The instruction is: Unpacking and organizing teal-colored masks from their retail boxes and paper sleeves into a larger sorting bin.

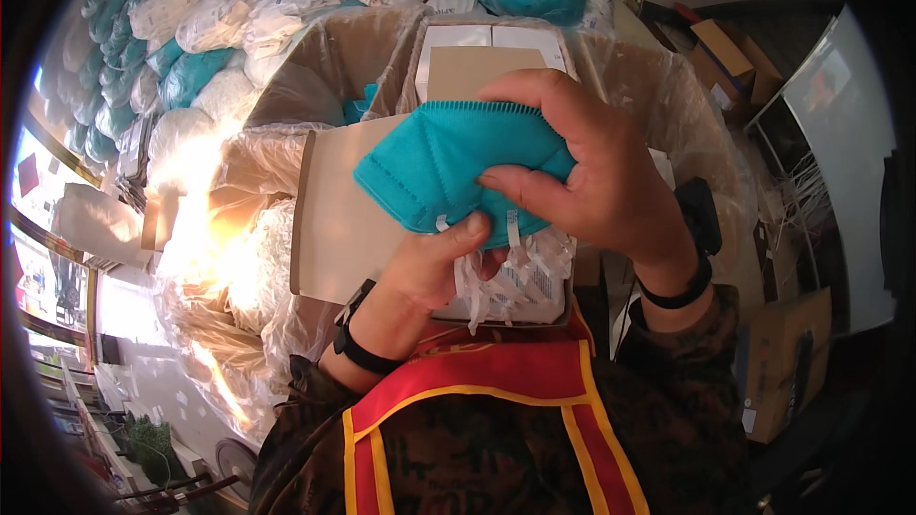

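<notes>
In front of my chest I hold a teal folded face mask (458, 162) with a toothed seam along its top edge. My right hand (582, 153) pinches its right side, thumb on the front face and fingers over the top edge. At the lower edge my left hand (441, 262) grips it, thumb near the white straps; its other fingers are mostly hidden. White ear loops (515, 277) hang in a bunch beneath the mask. I cannot tell whether more masks lie behind this one. Below my hands lies a flat cardboard piece (334, 210).
Cardboard boxes lined with clear plastic (334, 48) stand ahead, one holding white boxes (530, 38). Piled teal and white bags (196, 19) fill the far left. Crumpled plastic (258, 267) lies left of me. A brown carton (787, 362) stands at right, beside a whitish panel (825, 133).
</notes>
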A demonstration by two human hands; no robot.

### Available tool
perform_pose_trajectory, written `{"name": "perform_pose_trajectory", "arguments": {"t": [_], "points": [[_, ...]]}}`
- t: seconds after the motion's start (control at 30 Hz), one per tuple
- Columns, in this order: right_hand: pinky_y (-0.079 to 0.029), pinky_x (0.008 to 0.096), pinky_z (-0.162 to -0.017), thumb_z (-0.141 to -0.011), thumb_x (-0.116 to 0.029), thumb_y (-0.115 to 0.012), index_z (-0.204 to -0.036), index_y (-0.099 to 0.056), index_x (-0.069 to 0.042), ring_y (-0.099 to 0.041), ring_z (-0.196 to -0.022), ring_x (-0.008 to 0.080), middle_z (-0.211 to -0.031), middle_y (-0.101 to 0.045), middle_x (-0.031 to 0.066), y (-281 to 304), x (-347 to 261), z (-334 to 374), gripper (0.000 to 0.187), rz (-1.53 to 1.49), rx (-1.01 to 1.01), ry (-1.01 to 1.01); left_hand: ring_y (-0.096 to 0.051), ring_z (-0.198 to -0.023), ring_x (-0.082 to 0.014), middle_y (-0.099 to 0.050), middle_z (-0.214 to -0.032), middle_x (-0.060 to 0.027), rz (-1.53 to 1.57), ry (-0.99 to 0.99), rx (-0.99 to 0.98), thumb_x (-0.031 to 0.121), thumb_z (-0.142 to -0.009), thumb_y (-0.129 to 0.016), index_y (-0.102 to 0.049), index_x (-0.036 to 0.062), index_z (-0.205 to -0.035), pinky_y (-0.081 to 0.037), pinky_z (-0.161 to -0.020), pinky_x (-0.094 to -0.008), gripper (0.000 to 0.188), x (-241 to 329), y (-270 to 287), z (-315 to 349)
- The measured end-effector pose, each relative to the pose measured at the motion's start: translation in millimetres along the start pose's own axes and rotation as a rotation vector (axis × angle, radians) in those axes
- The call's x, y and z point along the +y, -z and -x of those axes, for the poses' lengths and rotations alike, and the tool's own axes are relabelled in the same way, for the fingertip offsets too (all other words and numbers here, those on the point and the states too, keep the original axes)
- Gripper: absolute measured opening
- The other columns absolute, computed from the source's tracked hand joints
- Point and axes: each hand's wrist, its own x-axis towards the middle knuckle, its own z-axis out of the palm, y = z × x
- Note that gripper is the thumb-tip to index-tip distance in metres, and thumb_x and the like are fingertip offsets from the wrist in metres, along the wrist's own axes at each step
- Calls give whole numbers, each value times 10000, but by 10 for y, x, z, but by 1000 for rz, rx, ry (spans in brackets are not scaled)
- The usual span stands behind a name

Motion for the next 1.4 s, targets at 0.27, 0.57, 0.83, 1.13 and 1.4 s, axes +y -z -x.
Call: {"name": "perform_pose_trajectory", "arguments": {"t": [0.27,0.57,0.83,1.13,1.4], "points": [[-428,357,-972,-687,-160,-868,-1427,-307,-39,-512,-1195,183,-1276,-538,101,-167,465,376,936,-769,102,-88,-578,-545,-153,-652,-973,-129,-420,-397,78,287,-848,-732,-501,3,-1248,-444,-470,-226,542,183,-68,-105],[-445,230,-654,-921,-203,-654,-1171,-592,-12,-560,-734,69,-832,-604,-13,-273,343,549,321,-709,-233,-634,-645,-673,-211,-665,-968,-122,-258,-534,150,432,-950,-550,-535,32,-1202,-514,-584,-285,473,606,156,-111],[-420,244,-594,-967,-194,-578,-1072,-610,-13,-514,-642,68,-720,-562,-7,-273,385,843,212,-670,-255,-640,-503,-1252,-344,-553,-1316,-183,145,-421,-50,553,-949,-437,-442,-7,-1367,-328,-1075,-571,699,578,161,-102],[-476,325,-644,-944,-170,-574,-1005,-574,-50,-619,-699,247,-778,-608,104,-457,565,823,134,-358,-316,-335,-552,-498,-162,-564,-808,-151,140,-365,-469,395,-1010,-398,-493,136,-1305,-481,-579,-322,404,407,232,-66],[-497,406,-675,-832,-108,-625,-930,-570,-48,-625,-821,359,-847,-612,157,-143,333,618,128,67,-316,-114,-683,-825,-278,-590,-1217,-142,-1431,-457,-599,125,-783,-659,-684,33,-988,-558,-697,-335,226,874,-139,164]]}}
